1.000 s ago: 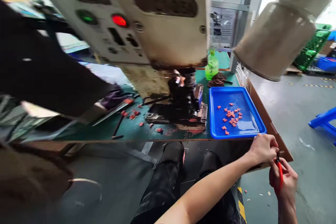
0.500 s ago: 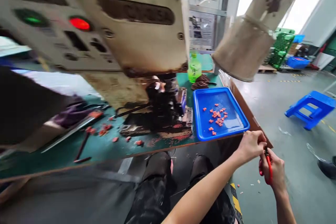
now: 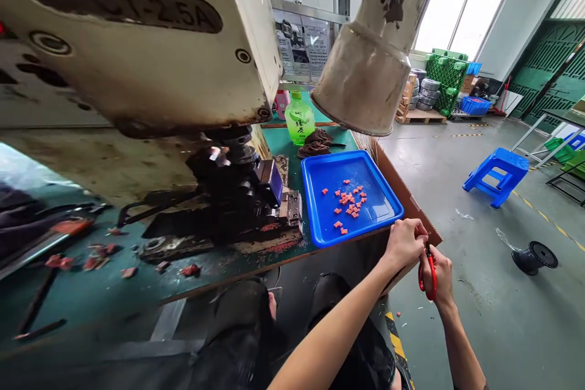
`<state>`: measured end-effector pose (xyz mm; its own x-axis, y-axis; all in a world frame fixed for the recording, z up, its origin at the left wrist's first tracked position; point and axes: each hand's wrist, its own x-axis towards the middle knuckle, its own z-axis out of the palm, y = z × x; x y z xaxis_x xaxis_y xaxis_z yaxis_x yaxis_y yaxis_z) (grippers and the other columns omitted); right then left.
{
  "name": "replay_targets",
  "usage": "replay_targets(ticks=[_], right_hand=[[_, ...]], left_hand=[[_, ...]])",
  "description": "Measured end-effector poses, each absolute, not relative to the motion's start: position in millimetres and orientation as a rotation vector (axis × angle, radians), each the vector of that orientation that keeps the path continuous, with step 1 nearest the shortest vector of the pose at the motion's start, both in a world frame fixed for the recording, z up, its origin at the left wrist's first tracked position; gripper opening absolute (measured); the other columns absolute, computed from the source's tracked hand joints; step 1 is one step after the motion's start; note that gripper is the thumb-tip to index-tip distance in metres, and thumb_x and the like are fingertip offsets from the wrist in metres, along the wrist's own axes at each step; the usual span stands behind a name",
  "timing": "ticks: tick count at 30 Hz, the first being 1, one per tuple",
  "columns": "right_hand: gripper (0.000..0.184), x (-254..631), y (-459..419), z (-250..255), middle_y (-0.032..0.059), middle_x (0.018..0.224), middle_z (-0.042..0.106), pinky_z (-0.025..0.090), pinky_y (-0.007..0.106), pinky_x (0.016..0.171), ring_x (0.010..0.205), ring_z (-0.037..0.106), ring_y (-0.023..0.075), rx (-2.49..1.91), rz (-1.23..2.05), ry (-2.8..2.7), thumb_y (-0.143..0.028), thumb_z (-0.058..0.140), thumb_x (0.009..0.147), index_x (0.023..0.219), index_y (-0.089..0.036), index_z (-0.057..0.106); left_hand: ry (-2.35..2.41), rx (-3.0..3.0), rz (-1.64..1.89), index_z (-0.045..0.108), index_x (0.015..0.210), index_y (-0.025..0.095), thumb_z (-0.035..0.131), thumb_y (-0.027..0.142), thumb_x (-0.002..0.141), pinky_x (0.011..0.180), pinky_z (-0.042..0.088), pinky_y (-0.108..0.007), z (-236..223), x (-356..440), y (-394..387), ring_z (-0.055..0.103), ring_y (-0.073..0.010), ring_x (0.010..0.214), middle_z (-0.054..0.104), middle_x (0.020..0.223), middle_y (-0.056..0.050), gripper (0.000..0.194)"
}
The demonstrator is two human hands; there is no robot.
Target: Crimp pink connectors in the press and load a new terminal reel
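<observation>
My right hand is wrapped round a pair of red-handled pliers, whose dark jaws point up. Pinched closed right against the jaws, my left hand hides whatever lies between its fingers. Both hands are just off the near right corner of a blue tray, above the edge of a cardboard box. Scattered over the tray floor are several small orange-pink pieces.
A press machine fills the left, with a lamp shade to its right. A green bottle and dark cloth stand behind the tray. Pink scraps lie on the green bench. A blue stool and black spool are on the floor.
The view has swung right, so the machine, tray and hands all sit farther left in the picture. Both hands keep the same hold beside the tray corner.
</observation>
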<state>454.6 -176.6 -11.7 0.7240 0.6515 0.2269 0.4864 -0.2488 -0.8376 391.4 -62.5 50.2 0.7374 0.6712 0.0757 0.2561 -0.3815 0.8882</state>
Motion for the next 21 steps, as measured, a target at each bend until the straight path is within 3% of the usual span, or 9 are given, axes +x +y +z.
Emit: replay_targets(ticks=[9, 12, 14, 16, 21], right_hand=[[0.063, 471.5, -185.2, -6.6, -0.006, 0.042, 0.042, 0.034, 0.025, 0.045, 0.042, 0.035, 0.0118, -1.912, 0.236, -0.769, -0.08, 0.058, 0.085, 0.059, -0.026, 0.038], [0.062, 476.3, -200.2, -10.4, -0.0038, 0.043, 0.052, 0.045, 0.027, 0.046, 0.04, 0.052, 0.0165, -1.827, 0.534, -0.751, -0.084, 0.066, 0.077, 0.068, -0.025, 0.052], [0.061, 470.4, -209.0, -18.2, -0.0029, 0.046, 0.055, 0.056, 0.03, 0.058, 0.055, 0.068, 0.0235, -1.734, 0.638, -0.739, -0.083, 0.07, 0.074, 0.077, -0.023, 0.058], [0.058, 459.0, -216.1, -26.7, -0.0018, 0.052, 0.059, 0.058, 0.03, 0.064, 0.067, 0.074, 0.0262, -1.679, 0.59, -0.711, -0.079, 0.072, 0.076, 0.083, -0.023, 0.061], [0.051, 427.5, -227.7, -41.8, 0.0014, 0.063, 0.065, 0.052, 0.029, 0.048, 0.05, 0.061, 0.0194, -1.616, 0.636, -0.692, -0.071, 0.082, 0.071, 0.082, -0.024, 0.066]], left_hand=[[0.741, 1.922, 0.607, 0.074, 0.074, 0.019, 0.072, 0.008, 0.081, 0.075, 0.057, -0.031, 63.4, 374.9, -52.0, 0.075, -0.0214, 0.073, 0.08, 0.076, -0.004, 0.013], [0.73, 1.89, 0.685, 0.076, 0.084, 0.02, 0.072, 0.016, 0.088, 0.075, 0.057, -0.028, 75.0, 352.7, -50.5, 0.076, -0.0205, 0.078, 0.082, 0.083, -0.003, 0.007], [0.734, 1.872, 0.725, 0.076, 0.087, 0.021, 0.072, 0.017, 0.09, 0.076, 0.057, -0.027, 78.3, 332.8, -56.1, 0.078, -0.0198, 0.081, 0.083, 0.085, -0.003, 0.006], [0.718, 1.864, 0.758, 0.076, 0.087, 0.021, 0.073, 0.018, 0.09, 0.077, 0.057, -0.025, 75.4, 307.5, -63.9, 0.078, -0.0196, 0.082, 0.083, 0.086, -0.003, 0.005], [0.975, 1.933, 1.012, 0.075, 0.089, 0.023, 0.068, 0.024, 0.094, 0.082, 0.057, -0.025, 48.9, 199.5, -60.2, 0.078, -0.0191, 0.085, 0.083, 0.09, -0.001, 0.009]])
